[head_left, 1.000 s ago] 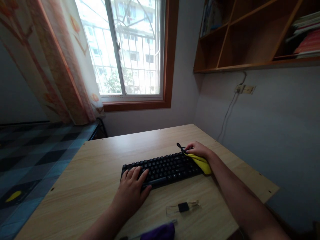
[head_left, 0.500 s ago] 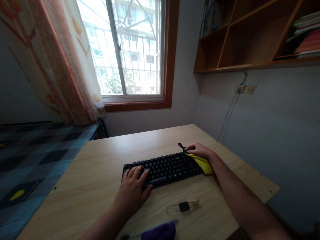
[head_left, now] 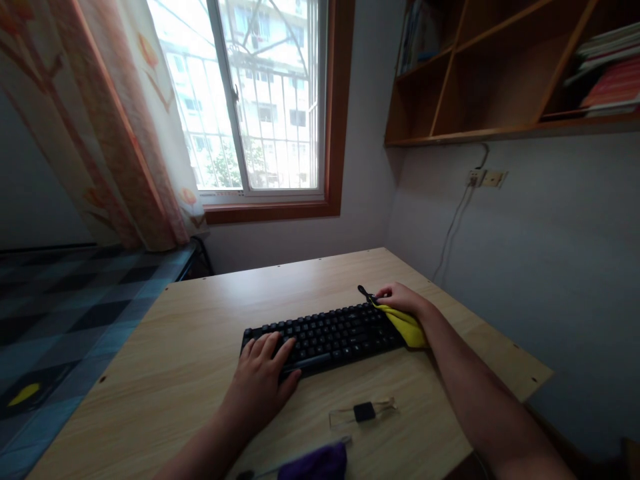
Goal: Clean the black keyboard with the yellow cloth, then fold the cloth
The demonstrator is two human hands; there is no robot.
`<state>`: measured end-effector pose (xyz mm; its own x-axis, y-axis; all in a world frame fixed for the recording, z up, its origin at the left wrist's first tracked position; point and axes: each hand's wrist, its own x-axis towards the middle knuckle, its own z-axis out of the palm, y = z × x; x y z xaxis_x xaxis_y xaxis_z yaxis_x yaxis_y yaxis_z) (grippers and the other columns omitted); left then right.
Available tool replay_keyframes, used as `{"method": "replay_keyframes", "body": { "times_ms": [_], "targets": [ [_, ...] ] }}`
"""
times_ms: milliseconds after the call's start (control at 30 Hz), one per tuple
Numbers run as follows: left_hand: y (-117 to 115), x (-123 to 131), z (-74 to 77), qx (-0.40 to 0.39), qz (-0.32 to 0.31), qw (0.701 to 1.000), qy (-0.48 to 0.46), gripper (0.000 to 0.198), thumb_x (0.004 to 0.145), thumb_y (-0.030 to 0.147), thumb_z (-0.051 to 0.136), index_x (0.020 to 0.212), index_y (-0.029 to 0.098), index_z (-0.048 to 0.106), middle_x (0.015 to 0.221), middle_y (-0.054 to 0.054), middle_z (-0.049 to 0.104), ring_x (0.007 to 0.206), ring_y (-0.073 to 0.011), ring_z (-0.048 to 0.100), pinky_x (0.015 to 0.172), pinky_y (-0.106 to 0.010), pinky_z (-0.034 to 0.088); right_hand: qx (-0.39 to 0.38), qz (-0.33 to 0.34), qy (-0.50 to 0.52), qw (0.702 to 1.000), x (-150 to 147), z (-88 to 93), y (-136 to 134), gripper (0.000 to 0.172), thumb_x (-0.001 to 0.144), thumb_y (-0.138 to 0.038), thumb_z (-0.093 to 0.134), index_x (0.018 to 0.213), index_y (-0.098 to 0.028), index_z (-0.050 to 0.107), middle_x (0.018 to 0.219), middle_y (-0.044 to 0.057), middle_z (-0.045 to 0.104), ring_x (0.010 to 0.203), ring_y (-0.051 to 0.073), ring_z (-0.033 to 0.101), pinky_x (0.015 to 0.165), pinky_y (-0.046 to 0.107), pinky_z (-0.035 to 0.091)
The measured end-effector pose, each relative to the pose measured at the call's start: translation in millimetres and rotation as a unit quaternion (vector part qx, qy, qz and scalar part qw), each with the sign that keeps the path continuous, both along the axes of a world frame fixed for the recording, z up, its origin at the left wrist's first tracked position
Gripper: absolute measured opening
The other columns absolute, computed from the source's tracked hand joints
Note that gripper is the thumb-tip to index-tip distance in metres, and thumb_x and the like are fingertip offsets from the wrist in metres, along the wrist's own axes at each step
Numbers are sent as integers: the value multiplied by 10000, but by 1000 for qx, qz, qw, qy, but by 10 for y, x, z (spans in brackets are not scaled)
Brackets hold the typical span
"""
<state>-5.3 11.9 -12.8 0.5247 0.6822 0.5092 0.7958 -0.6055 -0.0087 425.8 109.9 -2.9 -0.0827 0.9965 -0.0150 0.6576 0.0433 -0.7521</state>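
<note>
Just one keyboard [head_left: 330,337], one cloth [head_left: 406,327]

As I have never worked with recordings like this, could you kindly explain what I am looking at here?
There is no machine: a person wears a camera on the head, looking forward and down, so the two bare arms entering from below are their own. The left hand lies flat on the left end of a black computer keyboard. The right hand holds a yellow cloth against its right end. The keyboard sits on a pale wooden desk, with a small clear strip bearing a black block and a purple object nearer the person.
</note>
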Motion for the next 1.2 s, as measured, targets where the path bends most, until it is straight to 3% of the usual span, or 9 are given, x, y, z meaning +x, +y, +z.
{"method": "replay_keyframes", "body": {
  "times_ms": [167, 367, 733, 1000, 1200],
  "targets": [
    [13, -8, -9, 8, -1, 1000, 7, 465, 906, 439, 606, 1306, 210, 666, 1315, -156, 626, 1207, -365, 559, 1044, -589, 434, -13, -52, 10, 999, 129, 6, -26, 292, 749, -329, 727, 945, -127, 805, 873, 79, 788, 818, 215, 694, 707, 264, 500],
    [29, -21, -11, 19, -6, 1000, 3, 472, 896, 458, 609, 1304, 227, 667, 1292, -149, 632, 1191, -361, 565, 1041, -582, 432, -32, -60, 48, 997, 277, -4, -71, 300, 780, -365, 709, 948, -133, 798, 897, 76, 793, 832, 215, 706, 720, 266, 509],
    [54, -23, -36, 20, -6, 1000, 3, 483, 906, 469, 581, 1314, 226, 668, 1303, -151, 628, 1196, -371, 556, 1034, -581, 424, -11, -20, 24, 999, -40, 33, 7, 231, 700, -265, 790, 897, -145, 790, 917, 80, 781, 887, 230, 699, 811, 288, 513],
    [57, -28, -46, 10, -4, 1000, -5, 479, 908, 479, 583, 1312, 236, 667, 1311, -140, 632, 1208, -368, 560, 1052, -582, 422, -59, -73, 52, 994, 318, 69, -73, 265, 686, -320, 834, 890, -161, 780, 774, 65, 764, 705, 181, 682, 690, 270, 539],
    [70, -32, -72, 14, -3, 1000, -7, 484, 906, 482, 586, 1314, 235, 668, 1318, -144, 630, 1213, -372, 560, 1054, -583, 421, -38, -113, 44, 992, 528, 35, -126, 243, 660, -333, 846, 818, -169, 762, 675, 48, 729, 627, 172, 652, 644, 274, 535]
  ]
}}
